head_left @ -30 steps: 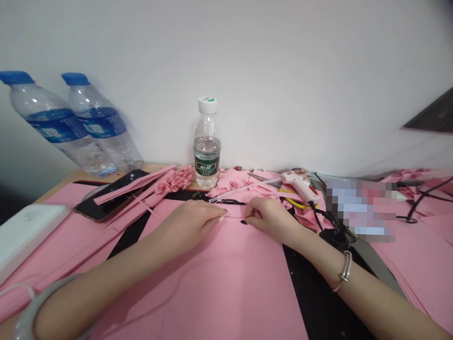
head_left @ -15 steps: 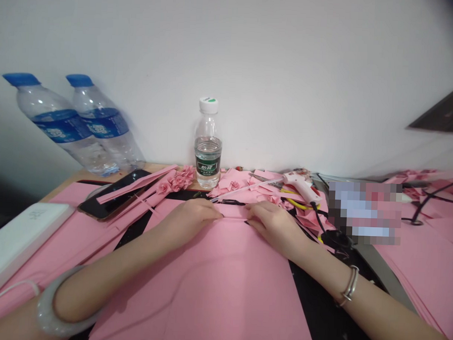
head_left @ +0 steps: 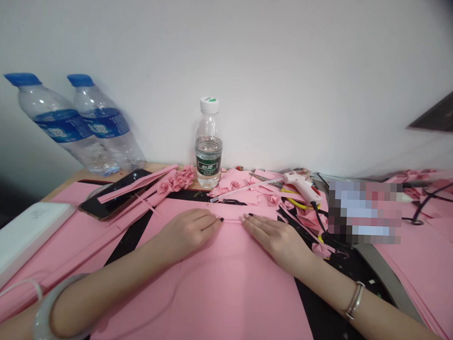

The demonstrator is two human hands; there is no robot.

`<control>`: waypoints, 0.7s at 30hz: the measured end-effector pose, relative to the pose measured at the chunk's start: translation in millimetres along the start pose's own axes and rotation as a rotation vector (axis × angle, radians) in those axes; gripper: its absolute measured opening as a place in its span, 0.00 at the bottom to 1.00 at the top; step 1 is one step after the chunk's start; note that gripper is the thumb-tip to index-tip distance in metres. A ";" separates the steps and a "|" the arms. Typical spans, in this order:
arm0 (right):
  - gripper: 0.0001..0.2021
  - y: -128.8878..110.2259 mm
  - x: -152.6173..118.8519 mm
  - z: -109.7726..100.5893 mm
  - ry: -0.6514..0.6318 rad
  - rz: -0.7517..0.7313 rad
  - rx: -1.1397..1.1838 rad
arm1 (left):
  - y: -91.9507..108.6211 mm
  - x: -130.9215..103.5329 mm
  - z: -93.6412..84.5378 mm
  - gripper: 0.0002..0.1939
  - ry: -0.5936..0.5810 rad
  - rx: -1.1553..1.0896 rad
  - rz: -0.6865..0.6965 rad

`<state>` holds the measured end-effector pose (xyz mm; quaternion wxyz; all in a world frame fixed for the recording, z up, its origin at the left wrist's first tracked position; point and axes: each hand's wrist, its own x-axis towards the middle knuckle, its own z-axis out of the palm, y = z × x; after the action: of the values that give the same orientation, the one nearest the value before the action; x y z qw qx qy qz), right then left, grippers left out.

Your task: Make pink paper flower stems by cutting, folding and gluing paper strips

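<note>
Your two hands press the narrow fold of a pink sheet

Your left hand (head_left: 192, 231) and right hand (head_left: 283, 241) meet the fold (head_left: 232, 221) from either side, with a short stretch of it bare between your fingertips. The pink sheet (head_left: 222, 294) lies right in front of you, partly over another pink sheet (head_left: 143, 298), on a black mat (head_left: 337, 303).

Your right hand lies palm down, fingers straight and close together, tips resting on the fold. Your left hand is bent more, its dark-nailed thumb tip at the fold; its underside is hidden, so I can't tell whether it pinches the paper or only presses it.

You wear a pale bangle (head_left: 45, 315) on your left arm and a silver bracelet (head_left: 355, 301) on your right.

Beyond your hands, a white-capped bottle (head_left: 208, 164) stands upright near the wall (head_left: 274, 92). To its right, a pale glue gun (head_left: 300, 186) lies among pink scraps. To its left are paper roses (head_left: 177, 182) and a dark phone (head_left: 110, 205) with a pink strip (head_left: 137, 183) across it.
</note>
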<state>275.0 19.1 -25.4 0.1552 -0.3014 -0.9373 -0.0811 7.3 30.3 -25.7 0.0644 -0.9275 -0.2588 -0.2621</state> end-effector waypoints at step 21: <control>0.22 -2.4 -19.7 -12.1 -0.192 0.065 0.016 | 6.0 -42.0 -0.8 0.20 -0.160 0.146 -0.026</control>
<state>291.7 3.6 -20.9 0.0698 -0.3369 -0.9381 -0.0394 -20.5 6.3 -46.7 0.1072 -0.9348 -0.2937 -0.1685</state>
